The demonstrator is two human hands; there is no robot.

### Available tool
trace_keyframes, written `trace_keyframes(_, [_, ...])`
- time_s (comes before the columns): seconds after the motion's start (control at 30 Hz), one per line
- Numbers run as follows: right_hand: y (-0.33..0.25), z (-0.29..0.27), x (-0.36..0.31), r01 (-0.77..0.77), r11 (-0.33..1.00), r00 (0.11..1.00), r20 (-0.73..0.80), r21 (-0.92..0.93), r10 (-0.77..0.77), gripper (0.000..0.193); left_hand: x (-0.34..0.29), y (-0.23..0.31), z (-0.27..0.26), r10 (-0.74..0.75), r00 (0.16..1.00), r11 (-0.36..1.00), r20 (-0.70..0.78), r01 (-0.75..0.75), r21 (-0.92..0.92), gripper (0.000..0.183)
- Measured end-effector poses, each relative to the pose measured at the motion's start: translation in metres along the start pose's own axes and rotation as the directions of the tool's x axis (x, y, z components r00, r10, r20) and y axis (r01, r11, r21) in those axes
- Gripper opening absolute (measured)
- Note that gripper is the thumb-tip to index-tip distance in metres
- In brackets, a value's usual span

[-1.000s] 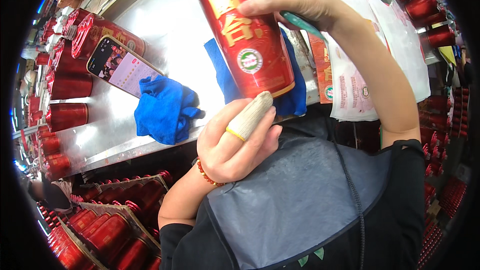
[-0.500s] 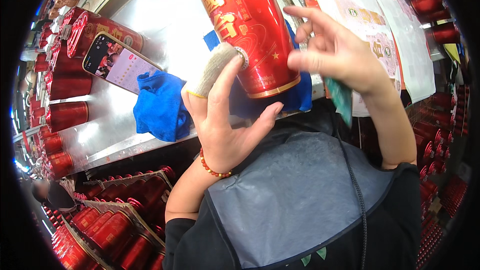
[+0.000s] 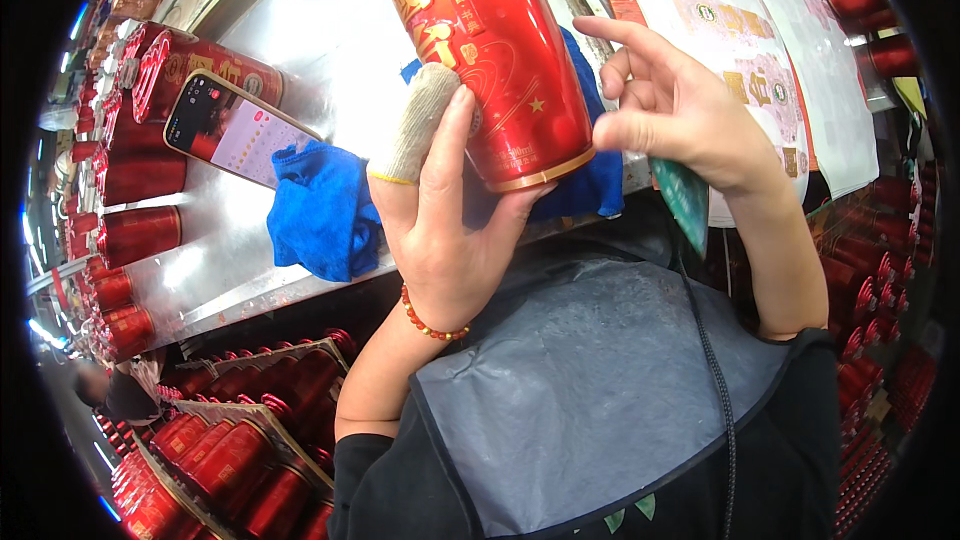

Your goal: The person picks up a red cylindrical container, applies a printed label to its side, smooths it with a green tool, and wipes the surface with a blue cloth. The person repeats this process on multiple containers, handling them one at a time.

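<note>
A glossy red bottle (image 3: 520,80) with gold lettering lies tilted over a blue cloth pad, its gold-rimmed base toward me. My left hand (image 3: 445,230) grips its lower end, fingers along the left side and thumb at the base. A knitted cream sleeve (image 3: 413,130) covers one of that hand's fingers; a bead bracelet (image 3: 432,325) circles the wrist. Right of the bottle is my right hand (image 3: 690,120), index finger and thumb apart, close to the bottle's side. From under its palm sticks a pointed teal piece (image 3: 682,202), apparently held by the hidden lower fingers.
A crumpled blue cloth (image 3: 322,208) lies on the metal table (image 3: 215,285) beside a lit phone (image 3: 232,128) leaning on red bottles. Printed white sheets (image 3: 705,15) lie at the right. Crates of red bottles (image 3: 245,465) stand below left; more bottles line the right.
The bottle has turned about its length, so its lettering and star have shifted. My left thumb has moved in from the open to the bottle's base. My right hand has shifted slightly right.
</note>
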State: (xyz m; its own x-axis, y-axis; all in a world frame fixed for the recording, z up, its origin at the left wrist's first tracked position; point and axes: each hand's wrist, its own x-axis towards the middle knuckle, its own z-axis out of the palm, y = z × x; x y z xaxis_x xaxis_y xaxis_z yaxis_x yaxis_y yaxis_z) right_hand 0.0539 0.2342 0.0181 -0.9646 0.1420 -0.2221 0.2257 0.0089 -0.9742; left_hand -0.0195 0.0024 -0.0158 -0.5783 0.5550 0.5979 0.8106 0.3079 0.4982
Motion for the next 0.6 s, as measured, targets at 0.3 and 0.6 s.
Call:
trace_keyframes(0.3, [-0.008, 0.0, 0.035, 0.038, 0.994, 0.99, 0.141, -0.105, -0.023, 0.09, -0.018, 0.009, -0.019, 0.269, 0.963, 0.962, 0.031, -0.27, 0.027, 0.037])
trace_keyframes(0.6, [-0.008, 0.003, 0.04, 0.022, 0.999, 0.99, 0.139, -0.041, -0.016, 0.112, -0.004, 0.007, -0.016, 0.433, 0.894, 0.895, 0.111, -0.441, 0.062, 0.04])
